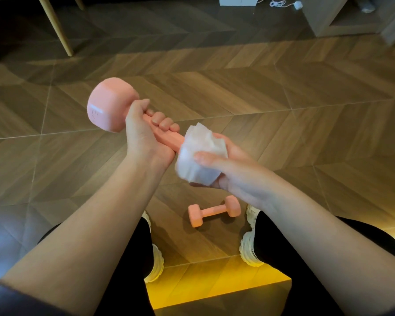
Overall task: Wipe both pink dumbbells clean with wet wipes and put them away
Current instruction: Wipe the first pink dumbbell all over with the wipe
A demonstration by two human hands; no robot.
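Observation:
My left hand (144,137) grips the handle of a pink dumbbell (111,104) held up in the air, one head pointing up to the left. The dumbbell's other head is hidden under a crumpled white wet wipe (200,156). My right hand (230,165) holds that wipe wrapped round the near head, thumb pressed on top of it. A second pink dumbbell (214,210) lies on the wooden floor between my feet, untouched.
My legs in black trousers and white shoes (251,249) frame the floor dumbbell. Wooden chair legs (57,26) stand at the far left. A low wooden cabinet (351,19) and a white box with a cable (237,0) sit at the far right.

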